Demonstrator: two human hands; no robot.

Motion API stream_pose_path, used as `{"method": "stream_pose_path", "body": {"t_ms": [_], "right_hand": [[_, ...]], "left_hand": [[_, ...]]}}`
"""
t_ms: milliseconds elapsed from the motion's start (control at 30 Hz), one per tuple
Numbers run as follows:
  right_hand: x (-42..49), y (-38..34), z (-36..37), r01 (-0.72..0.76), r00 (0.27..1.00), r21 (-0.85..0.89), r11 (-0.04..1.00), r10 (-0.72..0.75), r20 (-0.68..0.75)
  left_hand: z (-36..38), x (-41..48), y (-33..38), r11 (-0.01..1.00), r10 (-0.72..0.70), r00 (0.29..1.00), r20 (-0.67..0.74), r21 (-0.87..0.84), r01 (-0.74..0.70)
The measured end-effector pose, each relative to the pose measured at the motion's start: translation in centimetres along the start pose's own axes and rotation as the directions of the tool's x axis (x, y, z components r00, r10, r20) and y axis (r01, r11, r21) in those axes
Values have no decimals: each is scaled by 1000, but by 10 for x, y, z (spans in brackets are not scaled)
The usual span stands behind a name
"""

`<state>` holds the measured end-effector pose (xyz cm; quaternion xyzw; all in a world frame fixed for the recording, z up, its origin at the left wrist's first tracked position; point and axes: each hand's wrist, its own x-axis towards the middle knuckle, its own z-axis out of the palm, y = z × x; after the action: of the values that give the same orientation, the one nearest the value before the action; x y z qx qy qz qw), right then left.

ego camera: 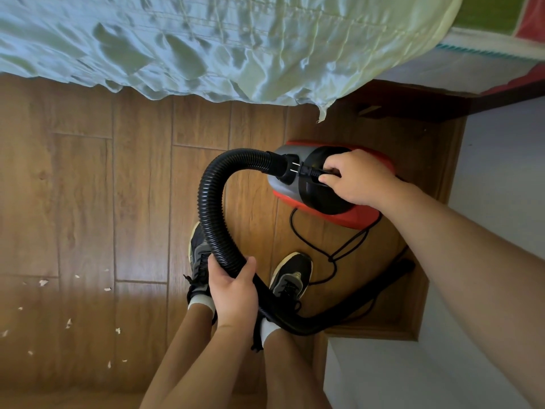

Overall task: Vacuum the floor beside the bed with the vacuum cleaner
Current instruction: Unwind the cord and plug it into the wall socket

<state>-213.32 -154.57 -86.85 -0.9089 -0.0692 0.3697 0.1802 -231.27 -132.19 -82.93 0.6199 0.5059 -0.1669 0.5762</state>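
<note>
Indoors, left hand (pixel 233 290) wraps the springy ribbed hose (pixel 211 202); right hand (pixel 359 178) pinches the plug (pixel 305 171) over the vacuum cleaner (pixel 283 184), probably light, liftable just under that grip

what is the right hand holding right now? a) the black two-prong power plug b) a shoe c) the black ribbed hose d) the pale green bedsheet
a: the right hand pinches the black two-prong power plug above the red and grey vacuum cleaner, while the left hand grips the black ribbed hose.
</note>
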Motion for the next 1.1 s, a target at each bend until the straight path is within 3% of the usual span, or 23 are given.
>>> {"method": "stream_pose_path", "body": {"t_ms": [400,733,1100], "right_hand": [[-12,-7,11,29,996,-59,998,-34,-87],[-24,-8,19,8,976,129,992,21,-215],[-50,-16,9,-20,951,127,992,58,-303]], "left_hand": [[-16,1,2,1000,-8,999,43,1,8],[-25,-3,6,999,36,996,79,-25,-34],[-31,-11,11,996,94,992,83,-9,-94]]}}
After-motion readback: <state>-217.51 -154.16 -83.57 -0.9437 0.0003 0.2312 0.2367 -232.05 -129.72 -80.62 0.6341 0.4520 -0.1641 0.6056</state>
